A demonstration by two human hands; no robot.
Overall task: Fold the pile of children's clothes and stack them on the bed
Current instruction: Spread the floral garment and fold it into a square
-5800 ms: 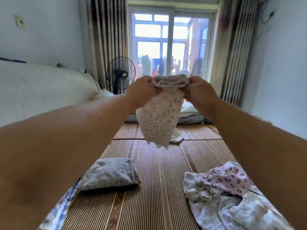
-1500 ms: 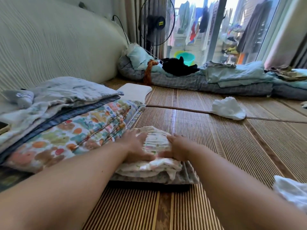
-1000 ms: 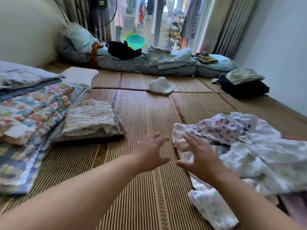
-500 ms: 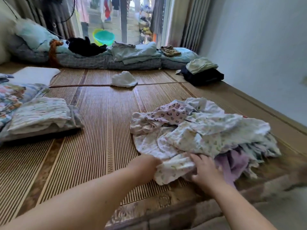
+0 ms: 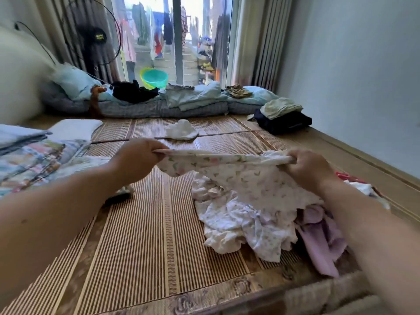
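I hold a white garment with a small floral print (image 5: pixel 238 176) stretched between both hands above the bed's bamboo mat (image 5: pixel 145 235). My left hand (image 5: pixel 138 159) pinches its left edge and my right hand (image 5: pixel 306 169) grips its right edge. The garment's lower part hangs down onto the pile of unfolded children's clothes (image 5: pixel 252 226), white prints and a lilac piece, at the right. The stack of folded clothes (image 5: pixel 91 161) lies at the left, mostly hidden behind my left forearm.
Folded colourful quilts (image 5: pixel 29 160) lie at the far left. A white crumpled cloth (image 5: pixel 181 131) sits mid-mat. Bedding and clothes (image 5: pixel 195 101) line the far edge by the window, with a standing fan (image 5: pixel 93 37). A dark folded bundle (image 5: pixel 283 119) rests near the right wall.
Both hands left the folded stack at the left, reached into the pile at the right, took hold of a floral garment and lifted it, spreading it between them.
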